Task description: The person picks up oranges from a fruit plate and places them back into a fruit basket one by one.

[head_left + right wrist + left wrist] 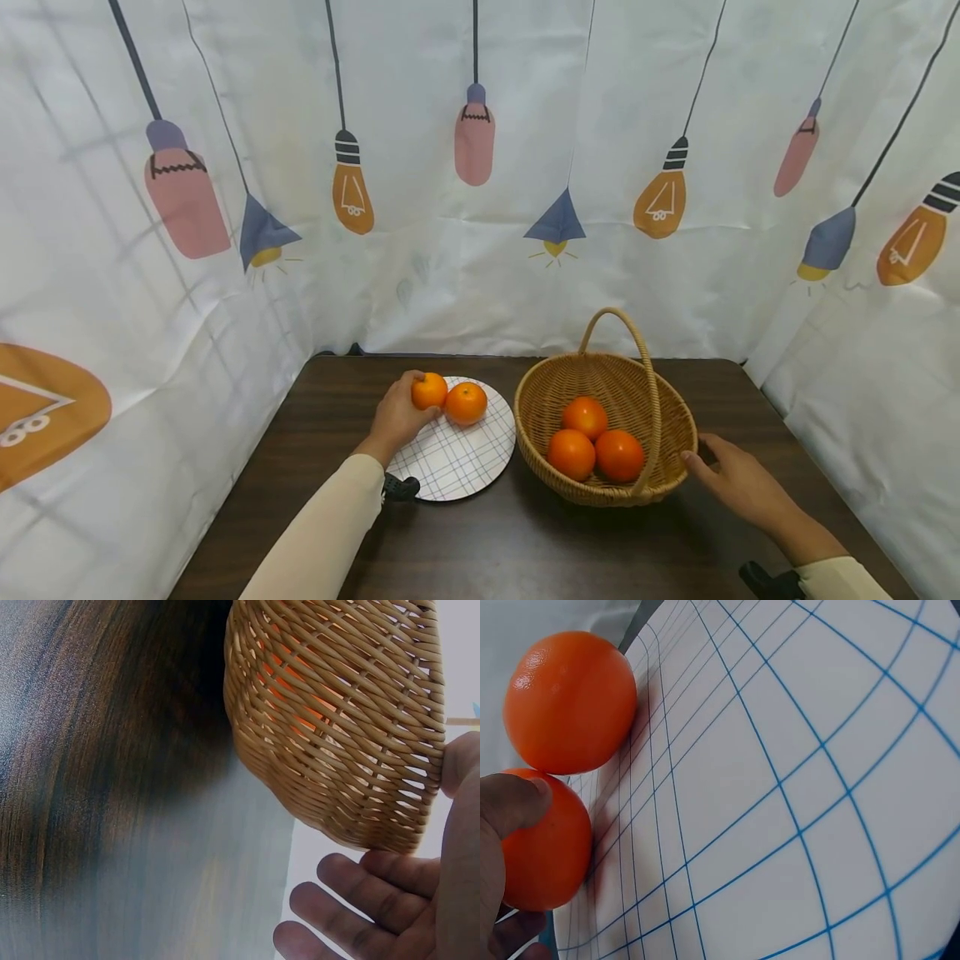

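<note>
My left hand (396, 417) grips an orange (430, 392) at the far left part of a white plate (457, 467) with a blue grid pattern. In the left wrist view, the thumb (525, 806) lies across that fruit, with fingertips beneath. A second orange (466, 403) sits right beside it on the plate. My right hand (738, 483) is at the right side of a woven wicker basket (540, 400). Its thumb (461, 761) and forefinger touch the basket near the rim, while the other fingers spread away from it. Three oranges (586, 417) lie inside the basket.
A dark wooden table (480, 550) carries the plate and basket, which stand side by side. The basket's tall arched handle (651, 400) rises over its right side. Behind and at both sides hangs a white curtain (465, 275) printed with lamps and bulbs.
</note>
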`<state>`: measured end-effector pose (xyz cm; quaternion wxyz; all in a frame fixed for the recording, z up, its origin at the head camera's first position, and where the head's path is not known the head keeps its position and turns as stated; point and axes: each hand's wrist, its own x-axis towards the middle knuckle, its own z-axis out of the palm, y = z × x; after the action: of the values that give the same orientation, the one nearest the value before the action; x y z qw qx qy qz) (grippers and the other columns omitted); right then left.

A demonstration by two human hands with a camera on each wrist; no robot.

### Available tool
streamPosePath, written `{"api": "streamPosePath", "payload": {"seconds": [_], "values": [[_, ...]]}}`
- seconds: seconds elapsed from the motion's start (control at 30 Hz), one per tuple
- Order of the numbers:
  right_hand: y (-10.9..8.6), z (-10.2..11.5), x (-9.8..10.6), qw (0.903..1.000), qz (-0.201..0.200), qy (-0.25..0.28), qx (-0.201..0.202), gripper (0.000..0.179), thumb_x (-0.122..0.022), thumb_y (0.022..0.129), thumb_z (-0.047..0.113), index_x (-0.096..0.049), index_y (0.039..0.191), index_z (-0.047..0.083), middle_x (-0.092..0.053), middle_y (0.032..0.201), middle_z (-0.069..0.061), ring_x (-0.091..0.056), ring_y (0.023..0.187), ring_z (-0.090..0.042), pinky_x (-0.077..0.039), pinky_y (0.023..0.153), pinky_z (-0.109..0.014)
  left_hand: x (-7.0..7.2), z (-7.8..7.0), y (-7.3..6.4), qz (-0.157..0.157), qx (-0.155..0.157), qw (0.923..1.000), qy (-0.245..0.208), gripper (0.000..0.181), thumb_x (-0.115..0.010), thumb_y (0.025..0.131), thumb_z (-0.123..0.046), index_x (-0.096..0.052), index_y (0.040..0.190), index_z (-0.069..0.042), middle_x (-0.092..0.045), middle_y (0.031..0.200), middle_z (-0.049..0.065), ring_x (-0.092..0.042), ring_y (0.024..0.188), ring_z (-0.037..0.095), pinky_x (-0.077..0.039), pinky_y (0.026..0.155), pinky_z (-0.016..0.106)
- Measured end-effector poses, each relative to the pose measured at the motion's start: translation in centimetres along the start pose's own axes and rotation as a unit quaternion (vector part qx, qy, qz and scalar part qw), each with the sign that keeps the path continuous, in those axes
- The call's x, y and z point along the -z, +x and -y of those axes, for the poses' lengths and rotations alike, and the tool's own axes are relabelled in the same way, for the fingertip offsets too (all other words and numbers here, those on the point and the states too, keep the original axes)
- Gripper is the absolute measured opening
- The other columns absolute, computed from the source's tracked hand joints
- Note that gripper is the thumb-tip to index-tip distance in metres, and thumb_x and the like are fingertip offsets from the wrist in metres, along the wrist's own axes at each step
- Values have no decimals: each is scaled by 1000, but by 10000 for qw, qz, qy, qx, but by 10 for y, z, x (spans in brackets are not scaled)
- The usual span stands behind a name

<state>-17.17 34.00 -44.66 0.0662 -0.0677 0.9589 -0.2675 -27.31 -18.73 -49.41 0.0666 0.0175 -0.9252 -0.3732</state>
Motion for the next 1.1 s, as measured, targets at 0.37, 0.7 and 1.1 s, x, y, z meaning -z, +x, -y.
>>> {"api": "streamPosePath", "payload": {"seconds": [0.37, 0.7, 1.1], "values": [[-1, 2, -1, 10000, 26, -15, -29, 79, -47, 105, 54, -39, 146, -13, -55, 134, -35, -69, 98, -33, -56, 78, -56, -1, 7, 3, -35, 62, 9997, -214, 78, -86, 83, -22, -42, 145, -8, -53, 139, 21, -56, 119, 40, -43, 105, 59], [-1, 3, 0, 10000, -1, -28, -15, 79, -48, 105, 54, -40, 146, -13, -56, 134, -35, -69, 98, -32, -56, 79, -56, 8, 6, 1, -135, 75, 9996, -225, 84, -87, 80, -24, -40, 147, -3, -52, 139, 21, -55, 119, 39, -43, 106, 58], [-1, 0, -2, 10000, -25, 17, 43, 77, -48, 105, 54, -41, 146, -12, -58, 132, -33, -69, 97, -32, -56, 79, -56, 23, -9, 0, -324, -360, 9987, -146, 82, -85, 80, -25, -41, 146, -2, -53, 138, 21, -57, 115, 38, -48, 101, 56]]}}
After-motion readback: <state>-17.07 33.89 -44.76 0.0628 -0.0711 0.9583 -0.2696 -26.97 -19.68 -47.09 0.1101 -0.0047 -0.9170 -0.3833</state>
